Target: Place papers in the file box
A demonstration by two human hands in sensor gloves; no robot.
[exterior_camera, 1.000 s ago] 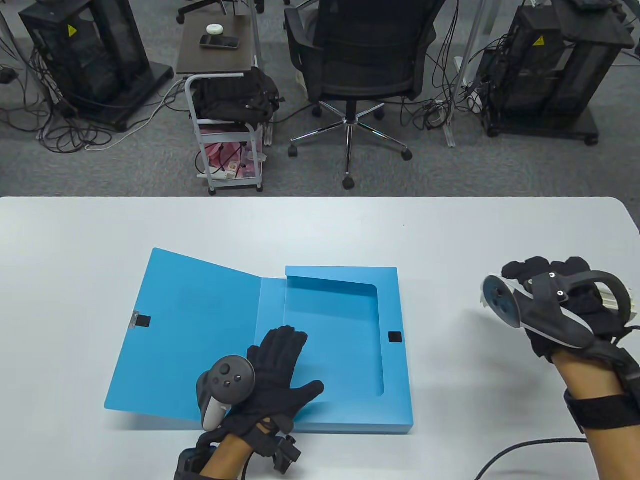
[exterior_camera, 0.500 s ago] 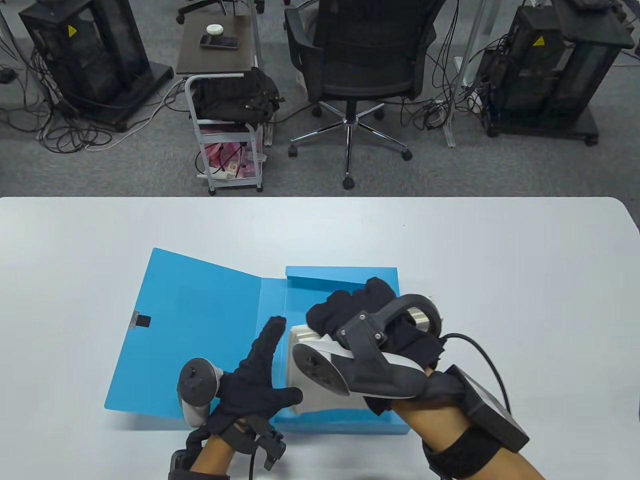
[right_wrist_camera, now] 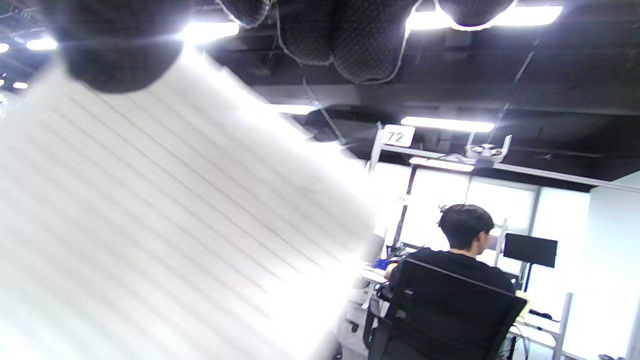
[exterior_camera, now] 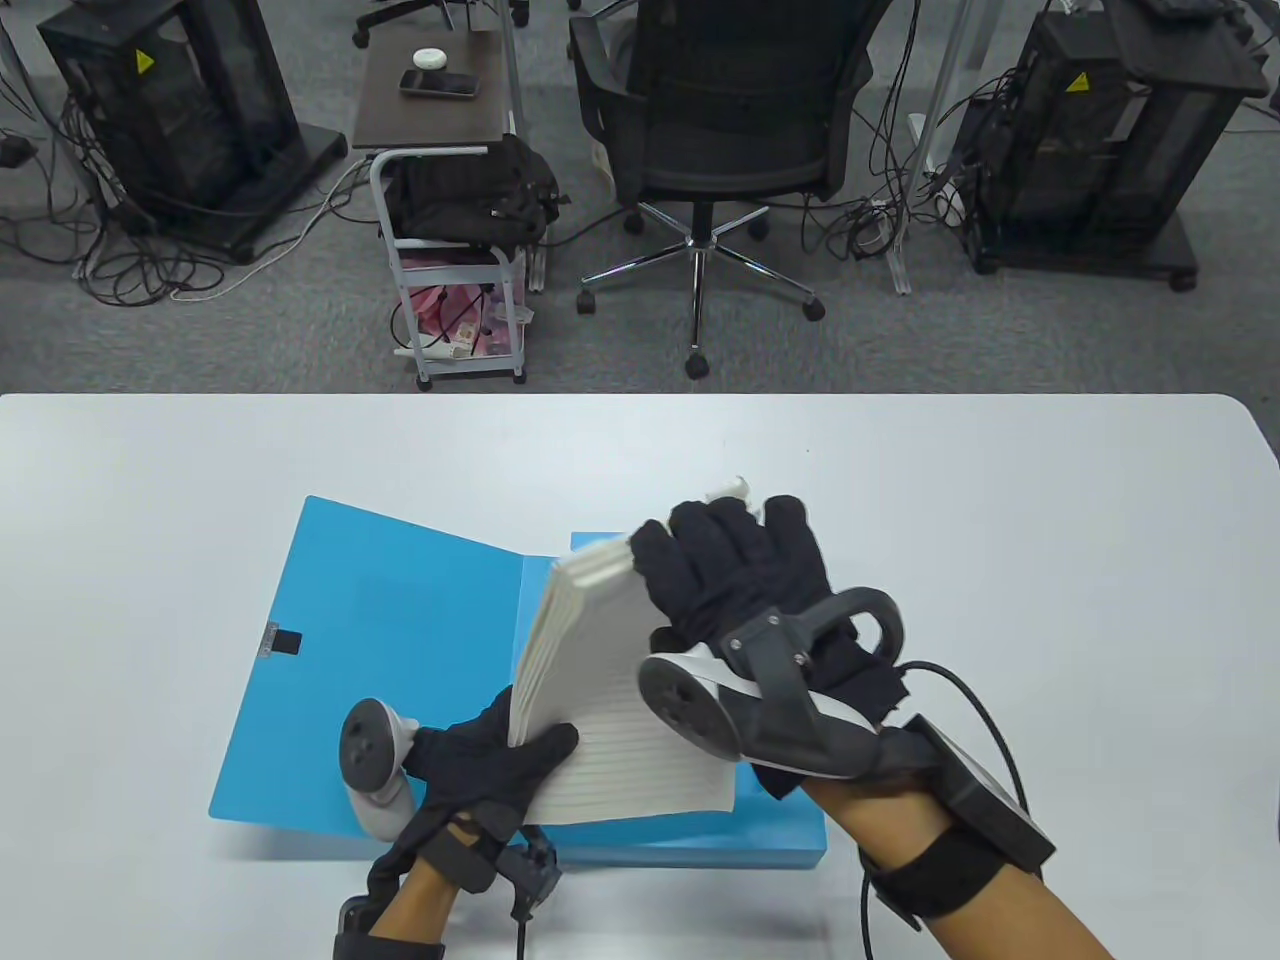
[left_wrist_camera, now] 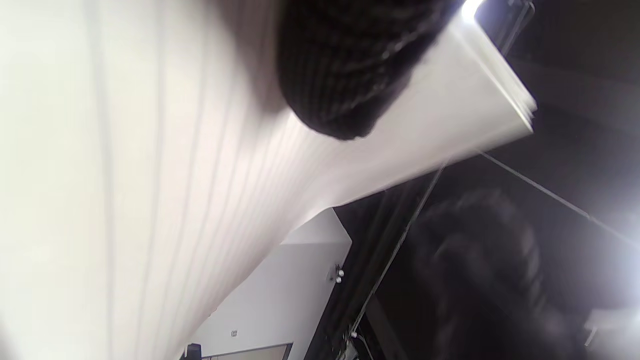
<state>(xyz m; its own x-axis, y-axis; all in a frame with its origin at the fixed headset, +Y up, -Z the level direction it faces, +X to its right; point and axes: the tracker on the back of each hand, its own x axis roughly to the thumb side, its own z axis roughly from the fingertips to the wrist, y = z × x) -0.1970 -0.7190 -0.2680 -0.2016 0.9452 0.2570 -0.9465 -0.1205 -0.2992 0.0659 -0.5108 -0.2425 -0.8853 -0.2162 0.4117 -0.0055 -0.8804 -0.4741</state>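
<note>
The file box [exterior_camera: 330, 660] is bright blue plastic and lies open flat on the white table, toward the 6 o'clock side. Its lid is folded out toward 9 o'clock, with a small black fastener patch near the outer edge. The tray half sits toward 3 o'clock, mostly covered.

The papers [exterior_camera: 610, 700] are a thick stack of white ruled sheets, held tilted over the tray: the 6 o'clock edge is low near the box, the 12 o'clock end is raised, and the edge facing 9 o'clock fans into visible layers. In the left wrist view the stack [left_wrist_camera: 150, 175] fills the frame, blurred.
</note>
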